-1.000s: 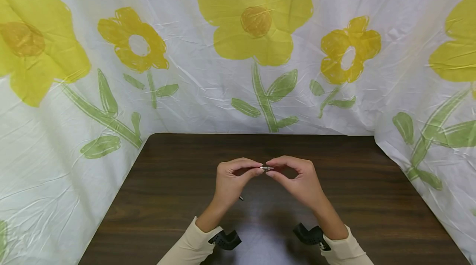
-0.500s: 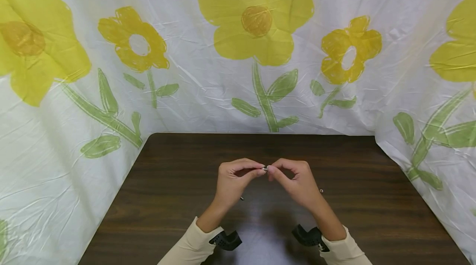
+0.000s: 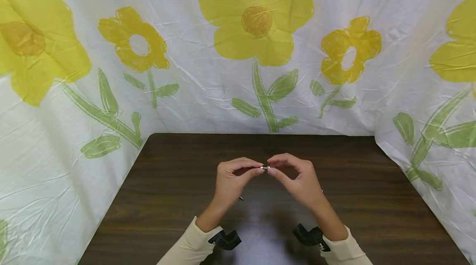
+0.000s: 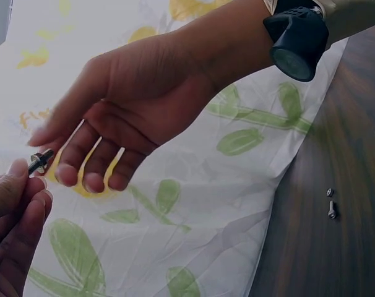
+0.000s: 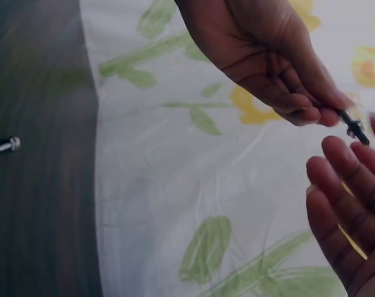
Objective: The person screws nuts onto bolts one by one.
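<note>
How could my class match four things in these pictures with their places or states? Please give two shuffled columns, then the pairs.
Column one:
1. Small dark metal bolt
2. Dark brown wood-grain table
3. White fabric sheet with yellow flowers
4. Plain cream fabric sleeves

Column two:
A. Beneath the left hand and right hand
B. Worn, stopping short of the hands
C. Pinched by the left hand
D. Hanging beyond the table's far edge

Pairs: 1-C, 2-A, 3-D, 4-B

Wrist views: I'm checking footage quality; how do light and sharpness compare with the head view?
Head view: brighter, pale glare on the table, the bolt too small to judge. Left wrist view: dim, though the cloth washes out at upper left. Right wrist view: also dim, the table looks smeared.
</note>
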A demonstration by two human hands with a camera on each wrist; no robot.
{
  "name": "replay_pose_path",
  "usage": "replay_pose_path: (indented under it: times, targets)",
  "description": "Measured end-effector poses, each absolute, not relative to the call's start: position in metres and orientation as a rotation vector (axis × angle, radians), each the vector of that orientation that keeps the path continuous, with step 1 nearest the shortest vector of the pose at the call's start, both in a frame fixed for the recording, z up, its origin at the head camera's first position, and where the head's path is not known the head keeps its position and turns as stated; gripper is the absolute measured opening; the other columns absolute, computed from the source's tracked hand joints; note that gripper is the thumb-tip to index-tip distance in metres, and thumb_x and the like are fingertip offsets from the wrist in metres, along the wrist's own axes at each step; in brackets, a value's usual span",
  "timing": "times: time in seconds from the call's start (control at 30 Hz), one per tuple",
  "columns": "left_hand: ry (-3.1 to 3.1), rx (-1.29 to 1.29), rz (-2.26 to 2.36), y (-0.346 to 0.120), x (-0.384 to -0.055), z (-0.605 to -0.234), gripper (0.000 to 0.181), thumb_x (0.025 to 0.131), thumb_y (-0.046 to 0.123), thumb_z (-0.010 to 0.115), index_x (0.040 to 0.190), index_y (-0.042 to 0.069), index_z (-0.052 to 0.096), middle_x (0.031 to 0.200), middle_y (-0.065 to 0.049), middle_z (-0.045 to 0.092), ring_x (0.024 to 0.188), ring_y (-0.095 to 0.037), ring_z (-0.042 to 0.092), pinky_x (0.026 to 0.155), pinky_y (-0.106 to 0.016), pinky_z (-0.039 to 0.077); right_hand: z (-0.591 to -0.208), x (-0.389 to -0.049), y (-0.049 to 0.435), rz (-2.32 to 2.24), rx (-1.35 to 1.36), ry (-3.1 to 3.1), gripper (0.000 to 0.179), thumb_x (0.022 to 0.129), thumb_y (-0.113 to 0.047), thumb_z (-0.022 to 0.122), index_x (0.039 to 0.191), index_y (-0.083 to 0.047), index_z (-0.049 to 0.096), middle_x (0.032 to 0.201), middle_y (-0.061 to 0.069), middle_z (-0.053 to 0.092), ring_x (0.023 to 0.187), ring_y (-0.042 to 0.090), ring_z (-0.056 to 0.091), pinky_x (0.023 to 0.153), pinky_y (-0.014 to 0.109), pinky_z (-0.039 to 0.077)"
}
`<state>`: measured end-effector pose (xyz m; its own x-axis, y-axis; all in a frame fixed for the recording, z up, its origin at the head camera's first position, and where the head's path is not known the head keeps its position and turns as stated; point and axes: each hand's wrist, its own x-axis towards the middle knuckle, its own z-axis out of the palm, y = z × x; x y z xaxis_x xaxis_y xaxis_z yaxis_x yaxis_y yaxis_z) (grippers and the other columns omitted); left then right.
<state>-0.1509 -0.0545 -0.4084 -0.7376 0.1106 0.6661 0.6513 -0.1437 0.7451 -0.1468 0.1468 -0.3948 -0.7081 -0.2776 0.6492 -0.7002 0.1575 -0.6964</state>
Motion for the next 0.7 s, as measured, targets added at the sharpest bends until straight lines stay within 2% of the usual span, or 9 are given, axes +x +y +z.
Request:
replay_pose_path:
  times: [0.17, 0.43, 0.7]
  targets:
    - [-1.738, -0.864, -1.944, -0.0555, -0.1522, -0.4097, 0.010, 0.083, -0.007, 0.079, 0.092, -0.004, 0.078, 0.087, -0.014, 0.075, 0.078, -0.023, 0.072, 0.068, -0.038, 0.062, -0.3944, -0.1480, 0.1485, 1.553, 0.960, -2.021, 0.033, 0.077, 0.015, 0.080, 0.102, -0.005, 0.075, 0.092, 0.007, 0.076, 0.082, 0.015, 0.071, 0.069, 0.022, 0.057]
    - [-1.725, -0.871, -1.956, -0.0556, -0.1523, -0.4107, 0.011, 0.082, -0.009, 0.078, 0.092, -0.004, 0.078, 0.087, -0.015, 0.075, 0.078, -0.022, 0.072, 0.069, -0.037, 0.062, -0.3948, -0.1492, 0.1470, 1.596, 0.982, -2.036, 0.025, 0.085, 0.009, 0.076, 0.103, -0.009, 0.076, 0.093, 0.006, 0.076, 0.080, 0.022, 0.072, 0.072, 0.025, 0.059]
    - [-1.728, -0.839, -1.954, -0.0553, -0.1517, -0.4094, 0.013, 0.081, -0.010, 0.079, 0.092, -0.004, 0.078, 0.086, -0.015, 0.075, 0.078, -0.021, 0.072, 0.068, -0.041, 0.062, -0.4002, -0.1481, 0.1403, 1.549, 0.947, -2.133, 0.021, 0.096, 0.005, 0.066, 0.103, -0.015, 0.068, 0.079, -0.003, 0.071, 0.074, 0.014, 0.069, 0.071, 0.026, 0.056]
